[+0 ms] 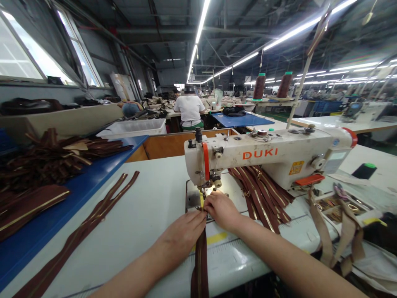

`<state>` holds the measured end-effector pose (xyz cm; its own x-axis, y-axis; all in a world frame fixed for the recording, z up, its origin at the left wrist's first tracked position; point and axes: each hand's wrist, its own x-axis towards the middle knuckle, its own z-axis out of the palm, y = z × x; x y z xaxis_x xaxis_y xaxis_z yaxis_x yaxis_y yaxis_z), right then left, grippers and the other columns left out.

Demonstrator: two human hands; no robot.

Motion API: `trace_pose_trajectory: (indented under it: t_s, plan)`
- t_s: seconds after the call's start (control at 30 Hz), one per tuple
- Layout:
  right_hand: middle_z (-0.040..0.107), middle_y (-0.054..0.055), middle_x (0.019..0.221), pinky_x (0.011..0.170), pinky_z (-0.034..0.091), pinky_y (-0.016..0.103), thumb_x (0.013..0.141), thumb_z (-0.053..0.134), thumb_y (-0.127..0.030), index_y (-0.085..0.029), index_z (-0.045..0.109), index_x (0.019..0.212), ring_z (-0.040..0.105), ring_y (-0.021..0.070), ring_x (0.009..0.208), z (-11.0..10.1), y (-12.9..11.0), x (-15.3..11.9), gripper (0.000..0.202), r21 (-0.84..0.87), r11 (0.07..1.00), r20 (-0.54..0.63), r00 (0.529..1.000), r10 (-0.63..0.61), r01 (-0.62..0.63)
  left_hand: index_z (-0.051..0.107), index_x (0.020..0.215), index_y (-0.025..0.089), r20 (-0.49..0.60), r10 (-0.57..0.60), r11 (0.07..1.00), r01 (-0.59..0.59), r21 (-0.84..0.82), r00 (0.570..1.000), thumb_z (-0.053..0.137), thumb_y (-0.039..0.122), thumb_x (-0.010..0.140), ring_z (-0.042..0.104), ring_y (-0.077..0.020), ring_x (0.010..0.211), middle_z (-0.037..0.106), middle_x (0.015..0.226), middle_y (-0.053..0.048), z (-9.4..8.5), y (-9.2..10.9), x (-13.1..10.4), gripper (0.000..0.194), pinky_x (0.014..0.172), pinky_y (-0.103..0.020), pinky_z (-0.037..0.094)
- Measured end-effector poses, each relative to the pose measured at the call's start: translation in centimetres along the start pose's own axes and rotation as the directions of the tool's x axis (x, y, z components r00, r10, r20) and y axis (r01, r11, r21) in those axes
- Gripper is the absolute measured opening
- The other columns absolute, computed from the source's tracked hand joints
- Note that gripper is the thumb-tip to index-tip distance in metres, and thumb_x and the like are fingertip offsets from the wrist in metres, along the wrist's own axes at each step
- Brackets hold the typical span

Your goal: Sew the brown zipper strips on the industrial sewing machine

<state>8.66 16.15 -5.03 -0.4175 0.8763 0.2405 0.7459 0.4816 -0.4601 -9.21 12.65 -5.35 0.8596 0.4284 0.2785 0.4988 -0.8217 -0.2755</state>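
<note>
A brown zipper (200, 265) hangs over the table's front edge, its upper end under both my hands just in front of the needle of a white sewing machine (229, 155). My left hand (182, 231) presses fingers together on the zipper's end from the left. From the right, my right hand (221, 209) pinches the same end close to the presser foot. The fingertips of both hands meet there and hide the zipper's tip. To the right of the needle, under the machine arm, lies a bunch of brown zippers (260, 198) with gold teeth.
More long zippers (83, 227) lie on the table at left. A blue surface (89, 190) beyond carries a brown zipper pile (46, 161). At right stand a parts tray (344, 207), beige strips (322, 231) and a dark thread cone (364, 170). A person (189, 108) in white sits ahead.
</note>
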Motion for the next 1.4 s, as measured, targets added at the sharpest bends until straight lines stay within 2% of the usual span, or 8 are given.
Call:
trace_pose_trajectory:
  t_s: [0.13,0.43,0.6,0.7,0.83,0.97,1.23,1.4]
  plan:
    - [0.063,0.005,0.087,0.075,0.038,0.025,0.085,0.055,-0.016,-0.017,0.066,0.082,0.054,0.0177,0.088,0.2,-0.1,0.0,0.011,0.013,1.0,-0.02,1.0,0.014,-0.014,0.056,0.115,0.005,0.069,0.015,1.0,-0.015,-0.002,0.997,0.034,-0.002,0.078,0.058,-0.0253,0.109,0.063,0.116,-0.018,0.2,-0.1,-0.1,0.043,0.094,-0.038,0.048]
    - [0.065,0.004,0.086,0.071,0.041,0.023,0.084,0.055,-0.012,-0.016,0.065,0.083,0.058,0.0148,0.082,-0.3,0.9,-0.2,0.011,0.08,0.996,-0.108,0.993,0.051,-0.042,0.054,0.118,0.008,0.034,-0.096,0.994,0.097,-0.044,0.995,0.037,-0.003,0.078,0.054,-0.0253,0.116,0.059,0.123,-0.016,1.5,0.1,0.1,0.045,0.097,-0.04,0.046]
    - [0.064,0.003,0.084,0.076,0.042,0.024,0.086,0.055,-0.015,-0.017,0.065,0.084,0.056,0.0152,0.085,-0.6,1.2,-2.8,0.011,0.108,0.973,-0.116,0.975,-0.19,0.202,0.054,0.118,0.011,0.013,-0.169,0.981,0.169,-0.097,0.986,0.038,0.0,0.081,0.055,-0.0235,0.114,0.061,0.12,-0.013,1.3,0.2,0.6,0.041,0.096,-0.04,0.047]
    - [0.064,0.005,0.089,0.08,0.042,0.026,0.087,0.055,-0.016,-0.017,0.065,0.092,0.054,0.0172,0.088,-1.0,0.7,-3.8,0.012,0.033,0.951,-0.074,0.95,-0.304,0.307,0.056,0.115,0.013,0.008,-0.206,0.967,0.205,-0.148,0.978,0.039,0.002,0.084,0.055,-0.0222,0.113,0.062,0.118,-0.012,1.1,0.2,0.7,0.037,0.096,-0.04,0.047]
    - [0.063,0.006,0.087,0.079,0.043,0.028,0.09,0.05,-0.017,-0.016,0.066,0.087,0.052,0.0189,0.085,-1.2,0.2,-3.8,0.016,-0.127,0.933,-0.009,0.94,-0.341,0.337,0.055,0.117,0.011,0.015,-0.226,0.959,0.225,-0.174,0.974,0.041,0.005,0.086,0.054,-0.0229,0.114,0.061,0.119,-0.013,1.0,0.1,0.9,0.034,0.095,-0.04,0.048]
    - [0.061,0.005,0.085,0.075,0.043,0.029,0.091,0.048,-0.017,-0.016,0.064,0.086,0.05,0.0188,0.081,-0.7,0.4,-3.5,0.017,-0.243,0.893,0.001,0.92,-0.391,0.379,0.053,0.119,0.01,0.025,-0.214,0.963,0.215,-0.161,0.977,0.039,0.004,0.086,0.052,-0.024,0.116,0.06,0.122,-0.014,1.2,-0.2,1.1,0.036,0.096,-0.041,0.047]
    - [0.062,0.006,0.086,0.079,0.041,0.03,0.09,0.05,-0.016,-0.014,0.064,0.087,0.051,0.0195,0.085,-1.0,1.1,-2.2,0.014,-0.278,0.863,0.037,0.902,-0.429,0.422,0.053,0.119,0.011,0.02,-0.254,0.953,0.254,-0.163,0.967,0.036,0.004,0.087,0.054,-0.0237,0.115,0.061,0.12,-0.014,1.5,-0.6,1.8,0.037,0.094,-0.043,0.048]
    - [0.062,0.006,0.082,0.076,0.041,0.03,0.089,0.05,-0.016,-0.014,0.064,0.084,0.05,0.0193,0.082,-1.0,1.2,-1.8,0.015,-0.298,0.869,0.014,0.912,-0.41,0.395,0.053,0.118,0.01,-0.016,-0.26,0.955,0.255,-0.153,0.965,0.034,0.004,0.087,0.054,-0.0242,0.114,0.061,0.119,-0.015,1.8,-1.0,2.1,0.036,0.093,-0.043,0.049]
